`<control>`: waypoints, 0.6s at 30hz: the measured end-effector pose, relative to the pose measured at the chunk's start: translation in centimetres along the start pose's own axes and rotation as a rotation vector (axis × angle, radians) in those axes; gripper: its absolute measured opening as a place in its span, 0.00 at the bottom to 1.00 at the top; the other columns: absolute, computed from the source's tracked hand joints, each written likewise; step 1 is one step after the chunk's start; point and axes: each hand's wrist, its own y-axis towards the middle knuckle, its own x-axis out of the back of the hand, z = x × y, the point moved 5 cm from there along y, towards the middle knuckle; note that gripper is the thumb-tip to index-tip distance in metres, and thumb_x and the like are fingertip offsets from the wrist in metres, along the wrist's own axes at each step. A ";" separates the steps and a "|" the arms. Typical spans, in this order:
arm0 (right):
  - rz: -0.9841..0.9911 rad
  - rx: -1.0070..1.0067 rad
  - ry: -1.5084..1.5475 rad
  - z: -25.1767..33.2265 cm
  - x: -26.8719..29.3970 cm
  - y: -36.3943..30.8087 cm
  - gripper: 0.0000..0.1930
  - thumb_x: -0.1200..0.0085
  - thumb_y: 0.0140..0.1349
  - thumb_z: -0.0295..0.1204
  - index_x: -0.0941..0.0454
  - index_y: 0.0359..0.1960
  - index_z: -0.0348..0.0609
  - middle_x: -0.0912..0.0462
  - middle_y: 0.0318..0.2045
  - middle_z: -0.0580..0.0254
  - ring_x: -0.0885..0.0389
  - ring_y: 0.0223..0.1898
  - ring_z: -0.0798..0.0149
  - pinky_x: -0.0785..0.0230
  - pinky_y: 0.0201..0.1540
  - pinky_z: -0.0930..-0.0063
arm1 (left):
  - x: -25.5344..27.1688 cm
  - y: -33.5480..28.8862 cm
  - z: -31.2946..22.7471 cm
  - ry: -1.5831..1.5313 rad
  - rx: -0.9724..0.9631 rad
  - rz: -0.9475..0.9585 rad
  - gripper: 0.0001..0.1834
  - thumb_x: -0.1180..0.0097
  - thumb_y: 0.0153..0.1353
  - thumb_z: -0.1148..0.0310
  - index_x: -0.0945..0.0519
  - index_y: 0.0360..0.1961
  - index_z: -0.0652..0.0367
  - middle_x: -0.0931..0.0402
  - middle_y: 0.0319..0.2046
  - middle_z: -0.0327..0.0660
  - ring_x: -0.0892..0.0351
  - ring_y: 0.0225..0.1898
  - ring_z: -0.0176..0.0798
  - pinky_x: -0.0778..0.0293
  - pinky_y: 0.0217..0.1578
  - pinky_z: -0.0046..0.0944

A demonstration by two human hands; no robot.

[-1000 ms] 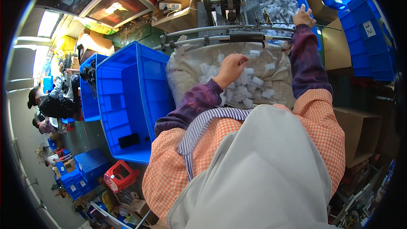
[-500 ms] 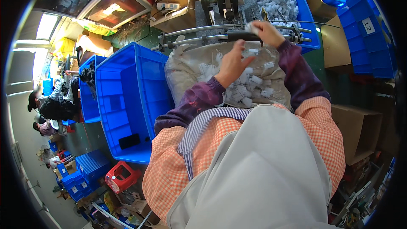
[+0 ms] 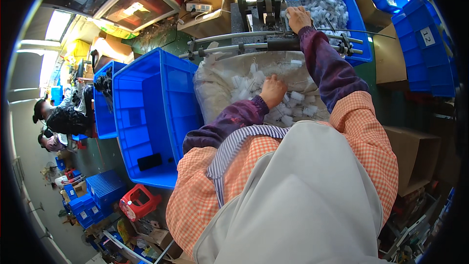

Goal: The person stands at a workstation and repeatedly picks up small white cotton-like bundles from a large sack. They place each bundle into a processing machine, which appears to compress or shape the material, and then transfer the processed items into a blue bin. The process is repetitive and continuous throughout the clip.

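Observation:
Small white bristle brushes [image 3: 294, 99] with thin wire stems lie heaped on a beige cloth [image 3: 215, 99] in front of me. Among them is my left hand [image 3: 273, 91], its fingers curled down into the heap; what they grip, if anything, is hidden. Farther off, my right hand [image 3: 298, 18] is stretched out to the dark metal machine [image 3: 266, 10], at its right side. The fingers there are bent closed, and I cannot make out what is between them. A metal rail [image 3: 222, 50] with a black sleeve runs between the machine and the cloth.
Beyond my right hand stands a blue bin [image 3: 360, 34] with many more brushes. A large blue crate [image 3: 163, 117] holding a dark flat object is at my left. Cardboard boxes [image 3: 413, 156] and a blue crate [image 3: 424, 44] stand at the right. A red stool [image 3: 139, 203] sits lower left.
My right hand has moved away from me, from above the rail to the machine's right side. The left hand has dropped from near the rail into the brush heap, and its fingers have curled.

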 end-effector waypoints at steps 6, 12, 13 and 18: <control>0.109 -0.058 0.070 -0.5 -0.3 0.4 0.09 0.53 0.56 0.36 0.24 0.36 0.53 0.21 0.40 0.68 0.31 0.49 0.60 0.45 0.51 0.60 | 0.6 0.2 0.2 -0.113 0.057 0.071 0.10 0.44 0.43 0.68 0.21 0.29 0.57 0.25 0.33 0.41 0.28 0.41 0.46 0.29 0.38 0.44; 0.167 -0.228 -0.043 -1.2 0.8 0.4 0.12 0.52 0.56 0.39 0.22 0.39 0.56 0.22 0.42 0.71 0.33 0.50 0.61 0.51 0.54 0.57 | 2.5 0.5 0.6 -0.257 0.096 -0.121 0.13 0.48 0.48 0.69 0.25 0.36 0.62 0.26 0.32 0.46 0.29 0.40 0.50 0.29 0.40 0.45; 0.160 -0.240 -0.074 -1.4 1.2 0.0 0.12 0.52 0.56 0.40 0.22 0.39 0.56 0.23 0.43 0.70 0.34 0.51 0.61 0.52 0.54 0.57 | 2.8 0.5 0.6 -0.290 0.080 -0.152 0.14 0.49 0.49 0.70 0.26 0.38 0.62 0.27 0.33 0.47 0.29 0.40 0.51 0.30 0.40 0.45; 0.144 -0.224 -0.096 -1.1 2.1 -1.7 0.16 0.52 0.54 0.45 0.21 0.39 0.53 0.28 0.45 0.63 0.41 0.54 0.56 0.55 0.55 0.56 | 4.5 0.6 0.6 -0.477 0.019 -0.247 0.18 0.53 0.52 0.76 0.31 0.47 0.62 0.29 0.38 0.50 0.30 0.39 0.54 0.32 0.42 0.44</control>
